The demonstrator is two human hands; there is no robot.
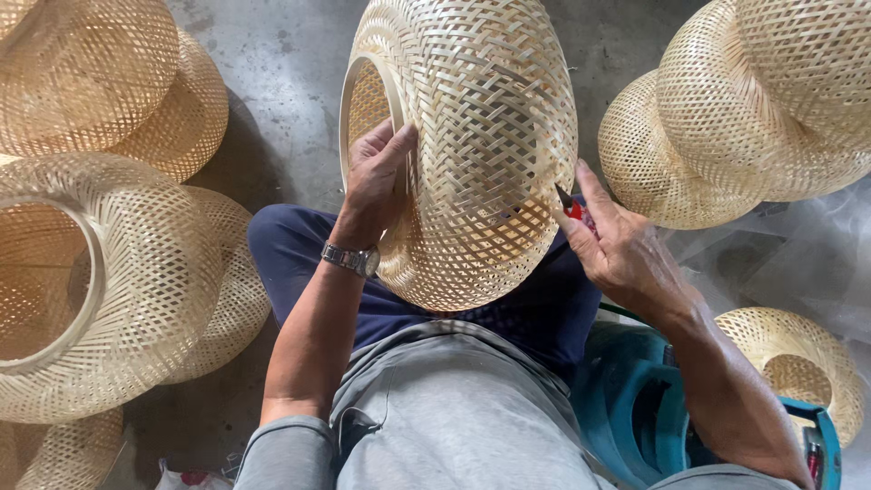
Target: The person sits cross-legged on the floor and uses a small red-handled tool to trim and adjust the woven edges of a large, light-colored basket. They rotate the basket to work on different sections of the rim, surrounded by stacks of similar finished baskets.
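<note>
My left hand (379, 177) grips the round rim of a pale woven bamboo lampshade (472, 145), tilted on its side over my lap, opening toward my left; my right hand (617, 245) pinches a small red-handled cutter (572, 207), its dark tip touching the weave's right flank

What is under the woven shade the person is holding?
Under the woven shade show dark blue trousers and grey concrete floor. The lap directly beneath is covered, so anything resting there cannot be seen.
</note>
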